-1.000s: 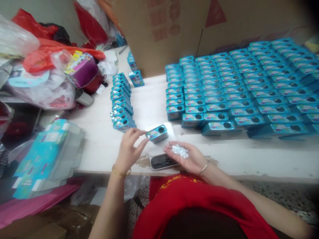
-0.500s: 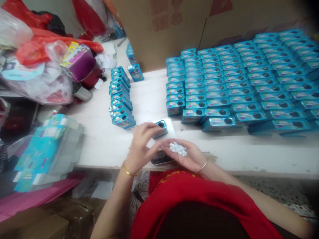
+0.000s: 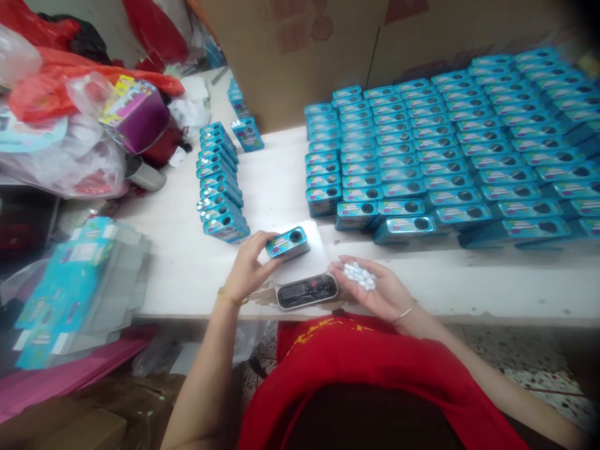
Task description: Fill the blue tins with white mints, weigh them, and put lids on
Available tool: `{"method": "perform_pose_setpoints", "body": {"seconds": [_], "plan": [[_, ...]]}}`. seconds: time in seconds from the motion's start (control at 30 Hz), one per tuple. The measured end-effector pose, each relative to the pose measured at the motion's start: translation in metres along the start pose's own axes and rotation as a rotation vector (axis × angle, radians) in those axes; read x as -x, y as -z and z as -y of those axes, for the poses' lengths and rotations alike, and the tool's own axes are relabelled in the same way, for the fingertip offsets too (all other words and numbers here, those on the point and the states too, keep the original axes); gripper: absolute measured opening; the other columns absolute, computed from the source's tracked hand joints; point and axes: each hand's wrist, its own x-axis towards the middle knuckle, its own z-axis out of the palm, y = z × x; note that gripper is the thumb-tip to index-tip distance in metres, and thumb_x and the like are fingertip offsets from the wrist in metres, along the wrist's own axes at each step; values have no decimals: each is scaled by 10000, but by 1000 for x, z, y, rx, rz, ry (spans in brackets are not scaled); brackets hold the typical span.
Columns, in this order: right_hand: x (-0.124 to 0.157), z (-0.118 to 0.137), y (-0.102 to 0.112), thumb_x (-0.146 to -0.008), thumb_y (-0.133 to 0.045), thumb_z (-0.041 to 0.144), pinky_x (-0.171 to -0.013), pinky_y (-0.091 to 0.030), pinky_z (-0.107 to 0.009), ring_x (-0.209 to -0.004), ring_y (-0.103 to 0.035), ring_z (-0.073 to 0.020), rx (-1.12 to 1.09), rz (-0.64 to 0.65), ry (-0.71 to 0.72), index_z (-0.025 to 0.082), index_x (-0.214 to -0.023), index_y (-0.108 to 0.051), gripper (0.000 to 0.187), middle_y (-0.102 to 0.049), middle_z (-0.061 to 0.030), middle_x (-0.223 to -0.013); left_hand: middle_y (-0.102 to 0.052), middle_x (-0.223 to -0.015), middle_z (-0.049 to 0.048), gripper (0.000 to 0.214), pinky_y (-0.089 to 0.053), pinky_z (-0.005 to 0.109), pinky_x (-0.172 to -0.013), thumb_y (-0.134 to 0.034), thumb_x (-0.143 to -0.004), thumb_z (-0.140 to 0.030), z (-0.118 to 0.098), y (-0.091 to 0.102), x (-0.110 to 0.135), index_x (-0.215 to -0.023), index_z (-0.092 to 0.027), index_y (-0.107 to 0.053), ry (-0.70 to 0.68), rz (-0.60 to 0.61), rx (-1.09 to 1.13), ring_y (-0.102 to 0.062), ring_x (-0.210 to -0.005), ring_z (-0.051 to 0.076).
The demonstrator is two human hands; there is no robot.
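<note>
My left hand (image 3: 247,267) has its thumb and fingers around the left end of a blue tin (image 3: 287,244) with a round dark hole in its top. The tin stands at the white platform of a small digital scale (image 3: 315,253); whether it rests there or is slightly raised, I cannot tell. Nearest me is the scale's black display panel (image 3: 307,292). Palm up and cupped, my right hand (image 3: 385,296) carries a small heap of white tablets (image 3: 360,275) just right of the scale.
Rows of blue tins (image 3: 407,156) fill the table's right side. A shorter row of tins (image 3: 220,181), some topped with white tablets, stands left. A large cardboard box (image 3: 300,69) is behind. Flattened blue cartons (image 3: 70,294), plastic bags (image 3: 70,156) and a metal cup (image 3: 147,175) lie farther left.
My left hand has moved from above the tablets to the tin and taken hold of it. My right hand has shifted right with the tablets, uncovering the scale's panel.
</note>
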Motion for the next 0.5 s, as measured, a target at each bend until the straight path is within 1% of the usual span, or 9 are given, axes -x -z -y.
{"method": "perform_pose_setpoints", "body": {"seconds": [0.03,0.1,0.17,0.2,0.27,0.37,0.43,0.5], "plan": [[0,0,-1,-881,-440,107,-844,-562,-317,-979,-667,-252,4,4,1,38,-1001,-611,220,-715,-180,-936,-615,-1050,65,377,-457,358,-877,-645,-799,-378,0,1,0,-1123,-213,-544,1,3,10,-574,-977,200],[-1,0,-1,-881,-442,110,-842,-562,-314,-979,-666,-251,10,12,1,41,-1000,-611,218,-716,-175,-935,-600,-1111,77,481,-448,379,-915,-672,-775,-384,0,6,1,-1197,-220,-511,-3,9,40,-565,-1024,212],[-2,-1,0,-883,-442,113,-840,-563,-314,-986,-663,-252,12,17,-5,41,-1005,-609,219,-715,-176,-941,-583,-1155,87,599,-436,402,-950,-700,-748,-386,0,13,2,-1274,-228,-461,4,-16,75,-561,-1049,217],[-2,-1,0,-885,-441,116,-841,-563,-317,-991,-661,-252,11,18,-10,42,-1009,-607,220,-714,-177,-946,-579,-1165,90,623,-433,410,-961,-702,-747,-382,1,16,3,-1295,-230,-446,15,-40,97,-562,-1052,217],[-3,-1,1,-890,-433,121,-848,-560,-325,-1001,-658,-250,3,17,-13,45,-1018,-603,226,-712,-179,-953,-579,-1170,96,578,-439,416,-963,-666,-781,-373,5,22,6,-1297,-225,-452,47,-114,152,-569,-1048,213],[-4,0,2,-894,-417,115,-856,-556,-330,-1010,-653,-250,-8,9,-5,42,-1025,-599,237,-712,-179,-951,-591,-1155,105,443,-460,409,-946,-564,-856,-368,13,27,10,-1262,-203,-495,95,-217,240,-589,-1026,208],[-5,0,2,-892,-413,111,-858,-555,-327,-1009,-653,-252,-9,6,-2,34,-1027,-597,240,-711,-184,-947,-605,-1126,105,395,-475,394,-923,-516,-884,-368,17,26,11,-1236,-191,-520,110,-245,272,-606,-990,201],[-5,0,1,-893,-414,114,-860,-553,-324,-1008,-654,-250,-5,6,-1,35,-1027,-597,240,-711,-181,-945,-610,-1113,104,377,-487,378,-900,-490,-896,-373,18,24,12,-1220,-186,-535,113,-241,282,-615,-967,195]]}}
